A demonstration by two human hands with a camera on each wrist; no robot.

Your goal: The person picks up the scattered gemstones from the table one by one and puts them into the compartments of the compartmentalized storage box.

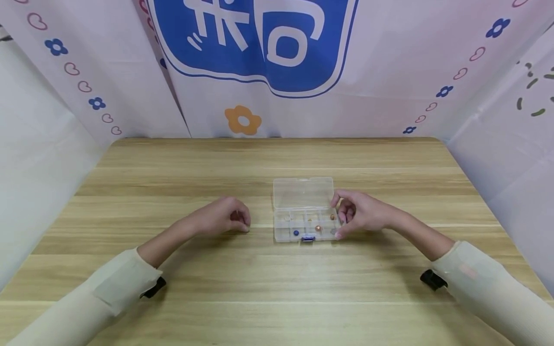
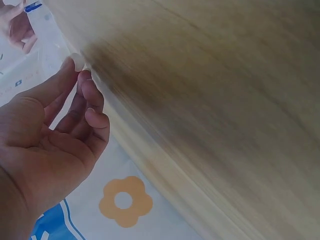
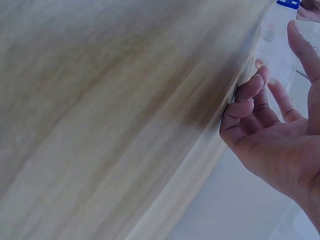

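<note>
A clear plastic compartment box lies on the wooden table with its lid folded back. Small beads sit in its compartments, among them a blue bead and a copper-coloured bead. My right hand holds the box's right end, thumb at the front corner and forefinger at the back, other fingers curled beside it. To the left of the box, my left hand pinches a small whitish round piece between thumb and forefinger, just above the table. That piece is mostly hidden in the head view.
The wooden table extends on every side of the box. Behind its far edge hangs a white cloth with a blue sign and an orange flower. A blue clasp sits at the box's front.
</note>
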